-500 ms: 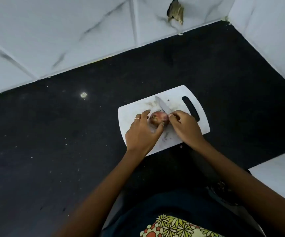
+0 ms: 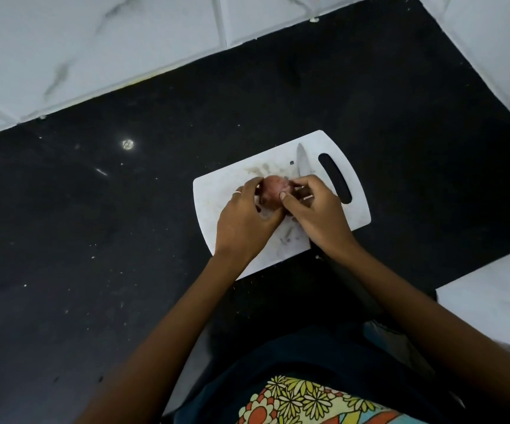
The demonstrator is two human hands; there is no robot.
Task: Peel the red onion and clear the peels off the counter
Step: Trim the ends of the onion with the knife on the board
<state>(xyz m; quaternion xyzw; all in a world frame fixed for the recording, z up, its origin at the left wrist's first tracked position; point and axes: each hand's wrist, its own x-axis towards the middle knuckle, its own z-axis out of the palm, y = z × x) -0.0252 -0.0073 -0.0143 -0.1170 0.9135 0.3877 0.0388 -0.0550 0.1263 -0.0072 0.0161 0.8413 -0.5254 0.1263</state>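
Black speckled stone makes up the surface, backed by white marble-look wall tiles along the far side and the right. Both hands meet over a white cutting board that lies at a slant on it. The left hand, with a ring on one finger, curls round the red onion from the left, its fingers wrapped over the far side and the thumb below. The right hand is closed round a knife, whose handle is mostly hidden in the palm, while its thumb presses against the onion's right side. The blade sticks out past the fingers, pointing away from the person, over the board just beside the slotted grip hole. Faint brownish smears mark the board near the onion. A small bright spot shines on the stone well to the left. At the bottom edge, dark clothing and a flowered cloth show.
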